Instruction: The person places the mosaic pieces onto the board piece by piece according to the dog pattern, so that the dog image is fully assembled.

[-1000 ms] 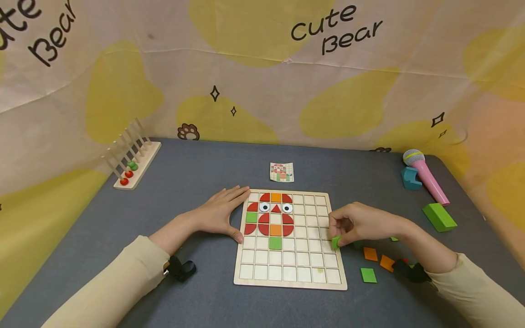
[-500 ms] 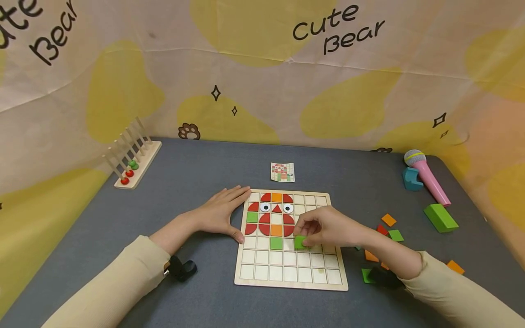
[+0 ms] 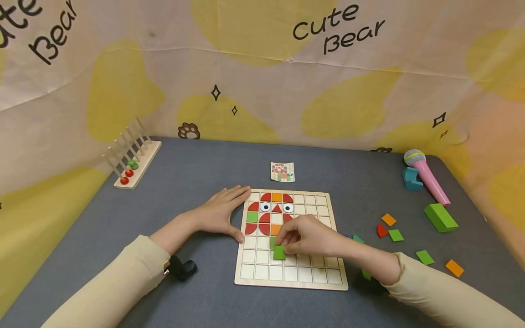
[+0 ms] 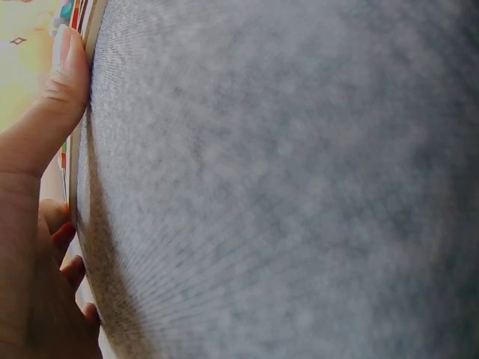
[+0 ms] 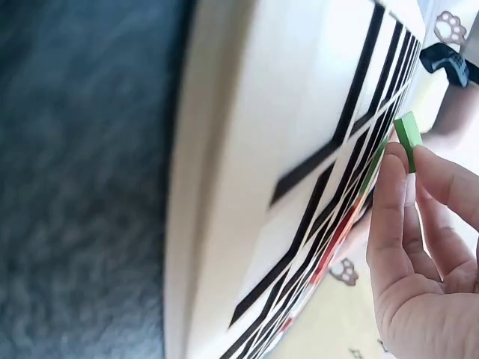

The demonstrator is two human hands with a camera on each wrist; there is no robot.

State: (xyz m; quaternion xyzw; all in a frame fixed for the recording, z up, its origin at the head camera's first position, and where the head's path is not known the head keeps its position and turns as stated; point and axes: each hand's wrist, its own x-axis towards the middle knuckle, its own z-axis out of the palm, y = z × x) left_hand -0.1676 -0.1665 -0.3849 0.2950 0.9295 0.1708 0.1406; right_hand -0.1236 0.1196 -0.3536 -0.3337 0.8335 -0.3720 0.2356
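Tabletop [image 3: 197, 303], green tile [image 3: 279, 253] in right hand [image 3: 308, 235]

Head view bright, sharp; left wrist: table [image 4: 284, 179] blurry, darker rightward; right wrist: near board edge [image 5: 198, 179] defocused.

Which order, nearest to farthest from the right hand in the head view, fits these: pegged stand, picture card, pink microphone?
From the right hand:
1. Picture card, beyond the far edge of the board.
2. Pink microphone, at the back right.
3. Pegged stand, at the back left.
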